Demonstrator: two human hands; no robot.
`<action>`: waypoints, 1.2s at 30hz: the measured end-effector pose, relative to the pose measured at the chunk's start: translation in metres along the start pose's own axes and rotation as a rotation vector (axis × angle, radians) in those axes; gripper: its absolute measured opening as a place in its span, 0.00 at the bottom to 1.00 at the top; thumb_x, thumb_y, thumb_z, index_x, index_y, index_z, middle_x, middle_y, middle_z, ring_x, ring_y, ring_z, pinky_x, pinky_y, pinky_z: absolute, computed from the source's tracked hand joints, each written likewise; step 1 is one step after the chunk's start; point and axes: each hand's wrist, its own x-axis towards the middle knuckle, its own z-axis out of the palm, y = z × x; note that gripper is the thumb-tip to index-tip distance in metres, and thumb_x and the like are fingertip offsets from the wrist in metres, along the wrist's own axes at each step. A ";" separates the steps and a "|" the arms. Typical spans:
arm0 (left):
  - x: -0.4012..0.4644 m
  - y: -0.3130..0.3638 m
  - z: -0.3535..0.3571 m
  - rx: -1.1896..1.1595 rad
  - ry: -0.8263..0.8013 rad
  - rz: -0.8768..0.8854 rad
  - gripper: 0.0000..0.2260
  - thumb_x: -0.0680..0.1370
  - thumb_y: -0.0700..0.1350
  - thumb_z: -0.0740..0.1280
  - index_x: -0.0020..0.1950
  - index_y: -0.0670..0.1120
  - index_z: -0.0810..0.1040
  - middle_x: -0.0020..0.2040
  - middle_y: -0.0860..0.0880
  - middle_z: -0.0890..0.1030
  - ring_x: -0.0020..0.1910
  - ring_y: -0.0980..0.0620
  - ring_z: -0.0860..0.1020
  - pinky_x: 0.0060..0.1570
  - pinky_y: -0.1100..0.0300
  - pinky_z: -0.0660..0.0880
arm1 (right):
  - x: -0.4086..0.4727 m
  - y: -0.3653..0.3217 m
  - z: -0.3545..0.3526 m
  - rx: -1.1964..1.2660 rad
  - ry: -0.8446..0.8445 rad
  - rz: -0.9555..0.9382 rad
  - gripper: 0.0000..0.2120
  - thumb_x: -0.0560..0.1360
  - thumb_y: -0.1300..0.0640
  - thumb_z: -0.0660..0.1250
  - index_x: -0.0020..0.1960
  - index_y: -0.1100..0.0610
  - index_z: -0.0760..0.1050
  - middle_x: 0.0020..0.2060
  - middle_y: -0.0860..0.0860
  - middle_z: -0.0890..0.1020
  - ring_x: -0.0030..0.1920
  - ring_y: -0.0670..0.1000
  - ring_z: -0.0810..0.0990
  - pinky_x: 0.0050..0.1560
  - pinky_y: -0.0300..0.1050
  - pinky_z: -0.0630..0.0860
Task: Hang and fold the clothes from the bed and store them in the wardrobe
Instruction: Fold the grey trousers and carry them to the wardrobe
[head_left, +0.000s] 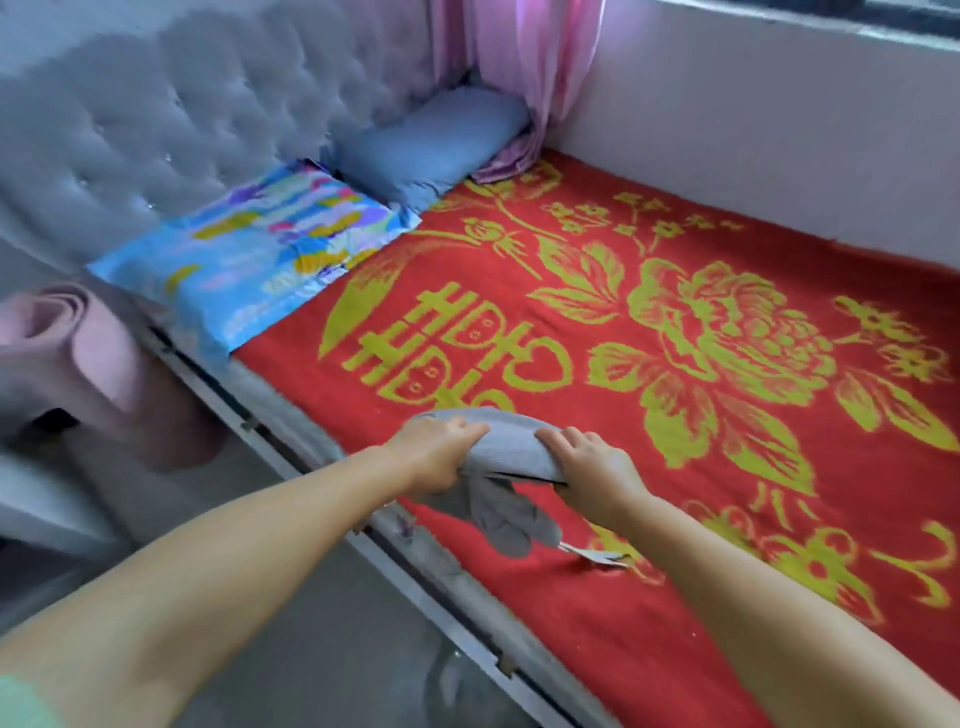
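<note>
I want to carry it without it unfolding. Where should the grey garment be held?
Probably at the two ends of the grey garment, as the left hand and right hand grip it now, coming from above; a loose part hangs below the bundle's middle.

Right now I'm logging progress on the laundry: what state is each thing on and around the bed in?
Grey garment: bunched, held by both hands, one end dangling.
Left hand: gripping the garment.
Right hand: gripping the garment.
Red blanket: spread flat.
Blue pillow: against the headboard.
Pink curtain: hanging.

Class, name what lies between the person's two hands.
In the head view, a bundled grey garment spans between left hand and right hand; both grip it.
</note>
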 end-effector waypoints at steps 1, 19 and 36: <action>-0.020 -0.019 0.002 -0.004 0.005 -0.023 0.30 0.75 0.40 0.63 0.76 0.50 0.59 0.69 0.48 0.70 0.63 0.42 0.74 0.51 0.50 0.72 | 0.008 -0.025 -0.002 -0.003 -0.003 -0.026 0.28 0.75 0.52 0.63 0.73 0.49 0.60 0.61 0.51 0.73 0.58 0.59 0.74 0.47 0.54 0.77; -0.068 -0.097 -0.032 -0.020 0.062 -0.012 0.21 0.75 0.40 0.64 0.67 0.48 0.66 0.59 0.44 0.75 0.52 0.40 0.77 0.36 0.51 0.71 | 0.046 -0.102 -0.036 -0.026 0.051 -0.069 0.29 0.75 0.50 0.65 0.73 0.48 0.61 0.63 0.49 0.74 0.61 0.56 0.74 0.50 0.53 0.77; 0.091 -0.056 0.044 -0.049 0.204 -0.102 0.27 0.76 0.36 0.62 0.75 0.46 0.60 0.65 0.43 0.70 0.63 0.41 0.72 0.47 0.47 0.76 | 0.128 0.032 0.009 -0.168 0.003 -0.139 0.26 0.74 0.56 0.67 0.72 0.55 0.68 0.60 0.54 0.77 0.59 0.61 0.77 0.46 0.54 0.79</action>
